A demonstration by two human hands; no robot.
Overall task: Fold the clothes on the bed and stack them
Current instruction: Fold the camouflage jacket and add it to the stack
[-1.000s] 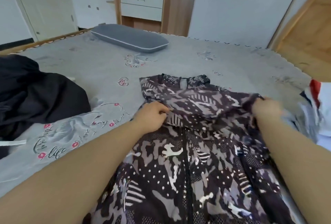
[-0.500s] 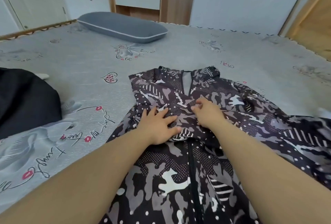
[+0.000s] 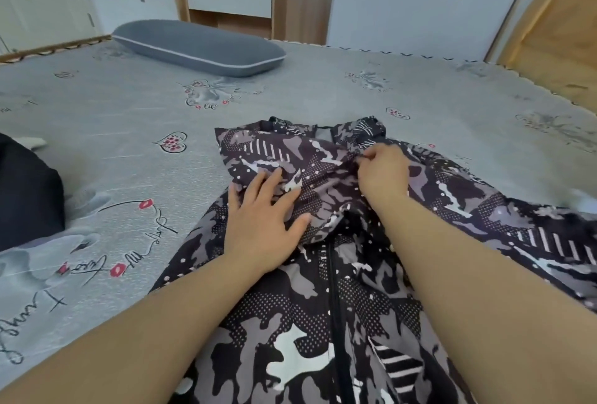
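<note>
- Your left hand [image 3: 262, 222] lies flat, fingers spread, pressing the folded sleeve of the dark camouflage-print zip jacket [image 3: 326, 313].
- Your right hand [image 3: 382, 174] pinches a fold of that jacket near its collar, fingers curled.
- You have the jacket spread front-up on the grey printed bedsheet [image 3: 129, 158], near centre.
- Far left lies a grey oblong pillow [image 3: 200, 46]; a black garment [image 3: 26, 196] sits at the left edge.

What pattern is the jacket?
Dark camouflage with white dots and stripes on the jacket, head view.
</note>
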